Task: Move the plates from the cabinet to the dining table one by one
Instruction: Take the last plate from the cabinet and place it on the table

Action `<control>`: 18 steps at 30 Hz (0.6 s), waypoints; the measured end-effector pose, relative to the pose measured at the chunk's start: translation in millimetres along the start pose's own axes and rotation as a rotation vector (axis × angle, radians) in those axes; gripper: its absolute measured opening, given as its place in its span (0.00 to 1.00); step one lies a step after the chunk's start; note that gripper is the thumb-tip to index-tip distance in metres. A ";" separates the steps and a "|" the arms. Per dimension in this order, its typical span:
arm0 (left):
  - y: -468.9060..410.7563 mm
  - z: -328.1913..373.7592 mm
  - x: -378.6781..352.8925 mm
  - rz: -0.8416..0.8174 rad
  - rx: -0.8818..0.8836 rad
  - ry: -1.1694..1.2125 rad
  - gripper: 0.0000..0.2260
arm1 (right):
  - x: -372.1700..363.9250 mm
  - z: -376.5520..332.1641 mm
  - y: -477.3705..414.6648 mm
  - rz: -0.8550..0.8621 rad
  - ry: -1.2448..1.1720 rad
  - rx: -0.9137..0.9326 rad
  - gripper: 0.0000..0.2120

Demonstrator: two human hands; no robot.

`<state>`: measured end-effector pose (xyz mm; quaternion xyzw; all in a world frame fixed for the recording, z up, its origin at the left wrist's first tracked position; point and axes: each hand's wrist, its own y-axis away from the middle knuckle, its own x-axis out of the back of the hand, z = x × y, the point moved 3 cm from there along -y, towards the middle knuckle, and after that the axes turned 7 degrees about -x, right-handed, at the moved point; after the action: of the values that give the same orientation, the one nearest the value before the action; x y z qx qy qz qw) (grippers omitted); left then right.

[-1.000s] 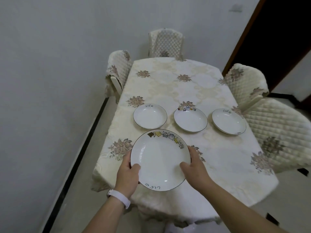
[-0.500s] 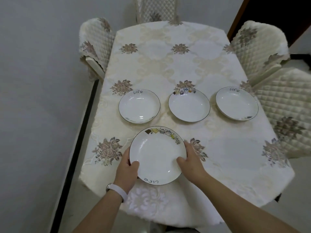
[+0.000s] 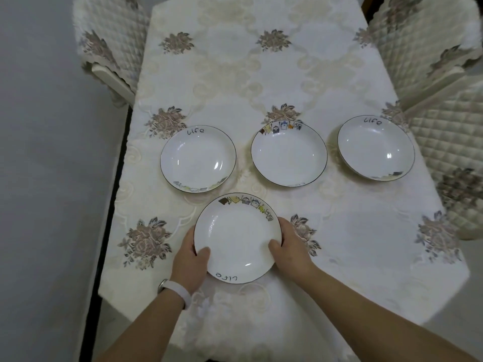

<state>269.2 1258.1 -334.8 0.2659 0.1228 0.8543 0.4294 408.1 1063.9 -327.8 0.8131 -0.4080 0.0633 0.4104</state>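
A cloth-covered worktop (image 3: 261,82) stands beside a grey wall (image 3: 52,152), chairs (image 3: 109,35) around it. The left hand (image 3: 189,259) and right hand (image 3: 290,246) grip a plate (image 3: 237,239) near the front edge.

A white plate (image 3: 237,239), lettered "life" on its near rim and with small coloured pictures on its far rim, sits close to the near edge of the cloth-covered surface (image 3: 339,231), a little toward the left edge; whether it rests there or hangs just above cannot be told. The left grip (image 3: 189,259), a white wristband (image 3: 177,290) behind it, holds the plate's left rim with the thumb on top, and the right grip (image 3: 292,246) holds the right rim likewise. Beyond, three matching plates lie in a row across the surface: the left plate (image 3: 198,160) near the left edge, the middle plate (image 3: 288,153), and the right plate (image 3: 375,148) by the right edge.
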 end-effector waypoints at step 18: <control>20.8 13.4 18.7 0.057 -0.080 -0.102 0.17 | 17.7 -3.2 4.4 0.041 0.173 -0.033 0.15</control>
<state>253.7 1260.4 -308.1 0.2951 0.0589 0.8558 0.4208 417.4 1053.9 -315.2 0.7892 -0.3884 0.1350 0.4561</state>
